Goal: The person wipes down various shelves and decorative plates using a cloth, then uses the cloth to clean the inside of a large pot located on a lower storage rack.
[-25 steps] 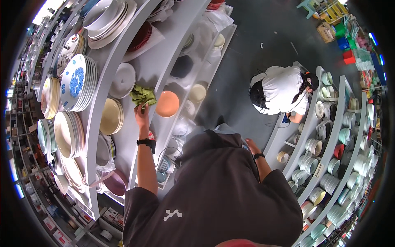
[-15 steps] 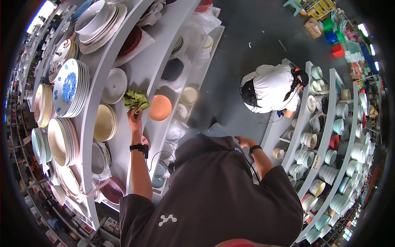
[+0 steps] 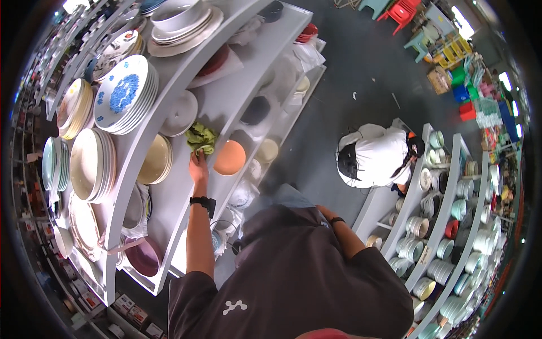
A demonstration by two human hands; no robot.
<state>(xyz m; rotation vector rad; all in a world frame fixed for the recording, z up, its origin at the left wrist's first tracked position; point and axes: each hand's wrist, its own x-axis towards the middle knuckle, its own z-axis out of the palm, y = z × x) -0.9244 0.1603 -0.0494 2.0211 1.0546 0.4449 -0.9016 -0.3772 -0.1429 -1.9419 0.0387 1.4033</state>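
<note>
My left hand (image 3: pixel 198 165) reaches onto a grey shelf, its fingers closed on a crumpled yellow-green cloth (image 3: pixel 201 137). The cloth lies against the shelf surface, between a white plate (image 3: pixel 180 113) and an orange plate (image 3: pixel 230 158) on the level below. Left of my wrist stands a stack of cream-yellow plates (image 3: pixel 154 161). My right hand (image 3: pixel 326 213) is down beside my waist, away from the shelves. Its fingers are mostly hidden by my shirt, so I cannot make out whether it holds anything.
Upper shelf levels carry blue-flowered plates (image 3: pixel 124 93), cream plates (image 3: pixel 90 164) and a white bowl (image 3: pixel 176 14). A purple bowl (image 3: pixel 143 256) sits near the shelf end. Across the aisle, a person in white (image 3: pixel 372 155) bends at another rack (image 3: pixel 389 229) filled with bowls.
The view has turned, moving the left shelves up and right. My left hand still holds the cloth on the shelf. My right hand now shows less beside my waist.
</note>
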